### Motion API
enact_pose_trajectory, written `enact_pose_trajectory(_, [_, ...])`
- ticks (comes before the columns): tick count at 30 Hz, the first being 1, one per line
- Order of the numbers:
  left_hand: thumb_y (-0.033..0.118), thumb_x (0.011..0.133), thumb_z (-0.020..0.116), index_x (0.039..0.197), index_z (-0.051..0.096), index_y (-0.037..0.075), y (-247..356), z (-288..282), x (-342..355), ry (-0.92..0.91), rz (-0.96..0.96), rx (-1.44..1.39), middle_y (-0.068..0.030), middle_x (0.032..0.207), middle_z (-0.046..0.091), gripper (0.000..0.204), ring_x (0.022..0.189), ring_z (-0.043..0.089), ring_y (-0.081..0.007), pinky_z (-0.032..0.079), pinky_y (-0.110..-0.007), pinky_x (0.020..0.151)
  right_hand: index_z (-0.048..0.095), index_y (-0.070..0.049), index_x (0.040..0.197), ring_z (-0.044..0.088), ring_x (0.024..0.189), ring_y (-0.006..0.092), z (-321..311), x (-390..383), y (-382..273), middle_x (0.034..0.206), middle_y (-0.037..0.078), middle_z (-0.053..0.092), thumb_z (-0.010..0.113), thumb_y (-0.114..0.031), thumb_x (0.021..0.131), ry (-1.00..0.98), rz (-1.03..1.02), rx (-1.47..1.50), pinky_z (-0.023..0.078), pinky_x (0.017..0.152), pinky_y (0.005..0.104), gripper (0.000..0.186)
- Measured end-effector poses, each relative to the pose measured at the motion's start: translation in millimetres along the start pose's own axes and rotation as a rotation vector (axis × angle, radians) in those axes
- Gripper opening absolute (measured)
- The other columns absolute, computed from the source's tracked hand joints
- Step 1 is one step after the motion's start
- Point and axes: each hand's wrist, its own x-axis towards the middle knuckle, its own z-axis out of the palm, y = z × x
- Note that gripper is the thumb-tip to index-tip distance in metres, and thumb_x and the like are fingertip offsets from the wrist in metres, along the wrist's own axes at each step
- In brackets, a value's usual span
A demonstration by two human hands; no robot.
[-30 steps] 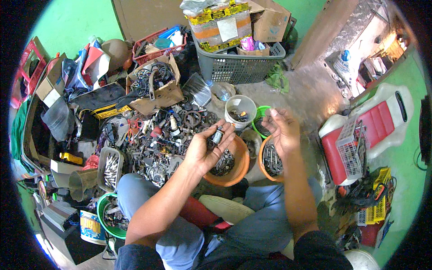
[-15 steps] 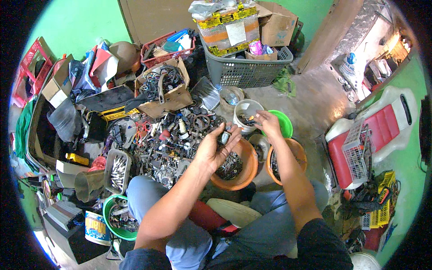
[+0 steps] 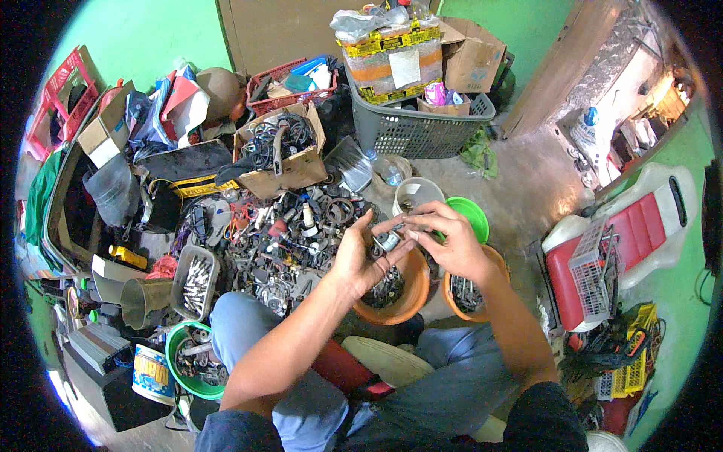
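My left hand [image 3: 361, 256] cradles a small cylindrical metal part [image 3: 388, 241] in its curled palm, above the pile of parts. My right hand [image 3: 444, 233] reaches over from the right with bent fingers at the same part, its fingertips on or very near it; the exact grip is partly hidden. Just beneath them stand an orange basin [image 3: 403, 301] of dark metal bits and a second orange bowl [image 3: 482, 313], also holding parts. Behind are a white bucket [image 3: 407, 188] and a green bowl [image 3: 471, 215].
Loose mechanical parts [image 3: 279, 248] cover the floor ahead. At left are a tray of spark-plug-like pieces [image 3: 196, 282] and a green basin [image 3: 188, 377]. A grey basket [image 3: 418, 139] with boxes stands at the back; a red-white seat [image 3: 633, 233] with a crate lies at right.
My right hand has swung down and left from a raised position to the part in my left palm, and its fingers have bent over it. The view has shifted slightly.
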Motion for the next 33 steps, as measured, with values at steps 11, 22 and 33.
enact_pose_trajectory(11, [0.039,0.107,0.035,0.128,0.048,-0.007,2,-3,1,-0.144,-0.033,0.033,-0.0191,0.119,0.061,0.053,0.112,0.062,-0.03,0.052,-0.048,0.104,0.07,-0.002,0.098,0.067,0.097,0.0318,6,-2,2,0.107,0.014,0.065,0.073,-0.007,0.084,0.078,0.009,-0.007,0.054,0.085,0.0374,0.016])
enact_pose_trajectory(22, [0.043,0.106,0.032,0.138,0.044,-0.01,4,-5,1,-0.125,-0.041,-0.002,-0.0258,0.138,0.053,0.062,0.127,0.054,-0.0382,0.048,-0.046,0.107,0.066,0.0,0.095,0.069,0.091,0.0306,-3,0,1,0.098,0.014,0.069,0.076,0.003,0.076,0.313,-0.39,-0.223,0.057,0.08,0.0397,0.022])
enact_pose_trajectory(33, [0.02,0.102,0.038,0.141,0.039,-0.01,3,-4,-1,-0.111,0.02,0.087,-0.0272,0.14,0.049,0.049,0.131,0.05,-0.0379,0.049,-0.045,0.107,0.066,0.0,0.095,0.068,0.089,0.0298,-4,0,6,0.098,0.013,0.069,0.075,0.003,0.076,0.383,-0.359,-0.259,0.056,0.077,0.0386,0.021])
